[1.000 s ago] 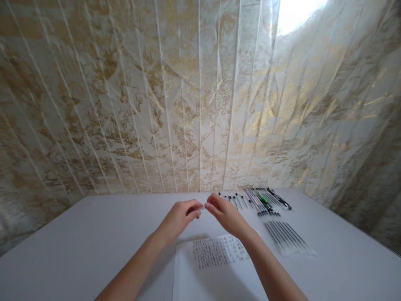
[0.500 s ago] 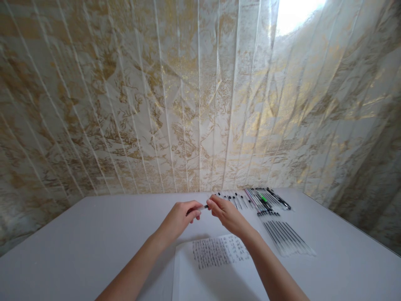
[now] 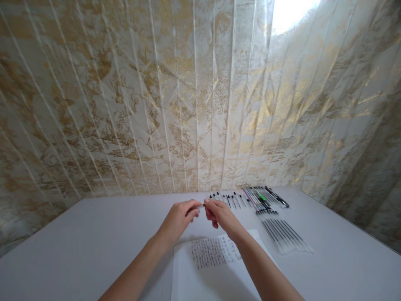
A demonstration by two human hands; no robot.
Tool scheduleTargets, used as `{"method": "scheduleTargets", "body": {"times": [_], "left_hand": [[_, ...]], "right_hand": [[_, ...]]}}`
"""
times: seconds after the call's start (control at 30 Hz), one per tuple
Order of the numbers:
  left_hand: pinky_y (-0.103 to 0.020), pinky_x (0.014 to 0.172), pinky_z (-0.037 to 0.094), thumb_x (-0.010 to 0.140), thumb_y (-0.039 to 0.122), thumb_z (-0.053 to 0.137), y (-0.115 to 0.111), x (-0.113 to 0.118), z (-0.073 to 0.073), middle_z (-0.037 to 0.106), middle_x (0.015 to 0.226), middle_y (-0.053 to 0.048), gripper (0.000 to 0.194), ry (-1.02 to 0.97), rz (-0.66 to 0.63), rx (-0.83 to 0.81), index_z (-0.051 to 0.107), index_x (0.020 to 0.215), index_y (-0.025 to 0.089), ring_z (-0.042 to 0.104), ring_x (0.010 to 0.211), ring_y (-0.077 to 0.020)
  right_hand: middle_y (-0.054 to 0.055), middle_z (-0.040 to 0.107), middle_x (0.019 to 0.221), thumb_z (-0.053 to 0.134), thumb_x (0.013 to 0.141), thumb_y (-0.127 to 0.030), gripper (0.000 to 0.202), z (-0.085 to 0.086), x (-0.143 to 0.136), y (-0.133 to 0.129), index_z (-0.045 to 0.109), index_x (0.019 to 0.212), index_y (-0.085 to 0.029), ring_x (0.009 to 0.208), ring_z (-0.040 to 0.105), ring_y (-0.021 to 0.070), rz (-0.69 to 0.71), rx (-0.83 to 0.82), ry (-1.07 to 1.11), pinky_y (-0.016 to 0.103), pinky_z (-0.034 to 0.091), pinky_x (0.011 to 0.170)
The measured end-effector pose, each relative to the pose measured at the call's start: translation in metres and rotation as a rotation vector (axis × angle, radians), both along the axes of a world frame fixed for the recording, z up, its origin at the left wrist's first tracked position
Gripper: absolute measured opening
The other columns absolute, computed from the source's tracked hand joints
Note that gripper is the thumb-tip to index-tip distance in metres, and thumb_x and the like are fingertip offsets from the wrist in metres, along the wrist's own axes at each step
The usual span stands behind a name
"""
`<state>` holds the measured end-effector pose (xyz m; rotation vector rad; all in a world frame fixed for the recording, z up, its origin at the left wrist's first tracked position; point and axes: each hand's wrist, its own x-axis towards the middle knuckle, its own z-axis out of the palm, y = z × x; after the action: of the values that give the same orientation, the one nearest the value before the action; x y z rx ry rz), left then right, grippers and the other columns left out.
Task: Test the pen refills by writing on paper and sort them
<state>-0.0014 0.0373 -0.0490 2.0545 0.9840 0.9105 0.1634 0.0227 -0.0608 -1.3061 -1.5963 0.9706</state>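
Above the white table, my left hand (image 3: 181,215) pinches a thin, clear pen part (image 3: 199,206), most of it hidden by the fingers. My right hand (image 3: 219,214) is closed at the dark end of the same part, its thumb and forefinger pressed together, close to my left fingertips. Below both hands lies a white paper sheet (image 3: 200,284) with rows of dark handwriting (image 3: 211,253); my right forearm covers part of it.
Several black-tipped pen parts (image 3: 233,200) lie behind my right hand. Further right are assorted pens (image 3: 257,198), one with a green part (image 3: 262,197), and a row of thin refills (image 3: 286,236). A patterned gold and white curtain (image 3: 188,104) hangs behind the table (image 3: 78,251).
My right hand has shifted slightly left, nearer to my left hand, and less of the dark end shows between them. The view has moved a little.
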Motion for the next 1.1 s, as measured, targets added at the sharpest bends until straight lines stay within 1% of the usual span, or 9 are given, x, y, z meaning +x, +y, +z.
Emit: {"method": "scheduleTargets", "body": {"times": [0.2, 0.43, 0.53, 0.6, 0.7, 0.8, 0.9, 0.97, 1.1], "left_hand": [[-0.034, 0.073, 0.053, 0.093, 0.025, 0.044, -0.002, 0.014, -0.015, 0.068, 0.089, -0.008, 0.015, -0.800, -0.001, -0.889, 0.051, 0.083, 0.018, 0.067, 0.077, -0.0186], [-0.030, 0.064, 0.053, 0.095, 0.018, 0.036, -0.008, 0.031, -0.031, 0.064, 0.069, -0.007, 0.019, -0.908, 0.025, -1.112, 0.051, 0.083, 0.014, 0.065, 0.059, -0.0147], [-0.025, 0.061, 0.051, 0.095, 0.016, 0.036, -0.006, 0.031, -0.029, 0.062, 0.071, -0.007, 0.018, -0.965, 0.107, -1.079, 0.049, 0.083, 0.014, 0.062, 0.058, -0.0119], [-0.022, 0.059, 0.049, 0.095, 0.016, 0.035, -0.004, 0.030, -0.026, 0.060, 0.071, -0.005, 0.019, -1.005, 0.169, -1.027, 0.048, 0.082, 0.015, 0.059, 0.057, -0.0098], [-0.020, 0.056, 0.045, 0.095, 0.017, 0.035, -0.003, 0.031, -0.021, 0.055, 0.070, -0.002, 0.020, -1.043, 0.213, -0.927, 0.049, 0.080, 0.016, 0.052, 0.054, -0.0076], [-0.019, 0.055, 0.042, 0.094, 0.024, 0.040, -0.005, 0.033, -0.017, 0.053, 0.075, 0.000, 0.019, -1.018, 0.230, -0.838, 0.053, 0.084, 0.017, 0.048, 0.056, -0.0079], [-0.021, 0.058, 0.040, 0.091, 0.033, 0.049, -0.009, 0.028, -0.020, 0.054, 0.081, 0.000, 0.022, -0.935, 0.232, -0.760, 0.061, 0.083, 0.017, 0.046, 0.062, -0.0102], [-0.023, 0.069, 0.041, 0.088, 0.035, 0.052, -0.012, 0.018, -0.029, 0.057, 0.084, -0.001, 0.023, -0.752, 0.220, -0.601, 0.065, 0.079, 0.018, 0.048, 0.073, -0.0138], [-0.037, 0.090, 0.037, 0.084, 0.028, 0.051, -0.022, -0.010, -0.058, 0.057, 0.092, -0.002, 0.013, -0.066, 0.162, -0.019, 0.063, 0.081, 0.023, 0.048, 0.096, -0.0226]], "right_hand": [[0.003, 0.056, 0.072, 0.041, 0.091, -0.045, 0.032, 0.007, -0.003, -0.009, 0.050, 0.071, -0.021, 0.071, 0.051, 0.0181, -0.095, 0.175, -0.141, 0.030, 0.038, 0.067], [0.007, 0.063, 0.093, 0.039, 0.087, -0.016, 0.024, 0.005, -0.002, -0.007, 0.058, 0.101, -0.021, 0.087, 0.056, 0.0198, -0.086, 0.281, -0.242, 0.031, 0.041, 0.075], [0.006, 0.064, 0.093, 0.044, 0.085, -0.019, 0.020, 0.015, 0.004, -0.012, 0.062, 0.093, -0.020, 0.081, 0.056, 0.0187, -0.152, 0.271, -0.319, 0.030, 0.040, 0.071], [0.004, 0.063, 0.071, 0.049, 0.084, -0.025, 0.019, 0.022, 0.008, -0.017, 0.065, 0.075, -0.019, 0.065, 0.053, 0.0167, -0.168, 0.204, -0.401, 0.028, 0.037, 0.061], [-0.003, 0.046, 0.044, 0.061, 0.076, -0.036, 0.031, 0.022, 0.005, -0.020, 0.060, 0.051, -0.018, 0.045, 0.039, 0.0113, -0.007, -0.024, -0.410, 0.026, 0.026, 0.048], [-0.006, 0.039, 0.043, 0.068, 0.067, -0.033, 0.026, 0.012, -0.004, -0.017, 0.059, 0.050, -0.016, 0.043, 0.032, 0.0078, 0.144, -0.226, -0.232, 0.024, 0.021, 0.044], [-0.005, 0.044, 0.050, 0.062, 0.070, -0.027, 0.016, 0.002, -0.010, -0.019, 0.063, 0.060, -0.015, 0.044, 0.032, 0.0067, 0.142, -0.262, -0.112, 0.022, 0.022, 0.042], [-0.004, 0.049, 0.054, 0.056, 0.072, -0.024, 0.012, -0.005, -0.010, -0.028, 0.064, 0.068, -0.015, 0.045, 0.037, 0.0072, 0.114, -0.266, -0.077, 0.020, 0.025, 0.041], [0.000, 0.057, 0.058, 0.050, 0.070, -0.018, 0.016, -0.025, -0.008, -0.057, 0.065, 0.075, -0.015, 0.049, 0.046, 0.0092, -0.022, -0.186, 0.013, 0.018, 0.031, 0.041]]}}
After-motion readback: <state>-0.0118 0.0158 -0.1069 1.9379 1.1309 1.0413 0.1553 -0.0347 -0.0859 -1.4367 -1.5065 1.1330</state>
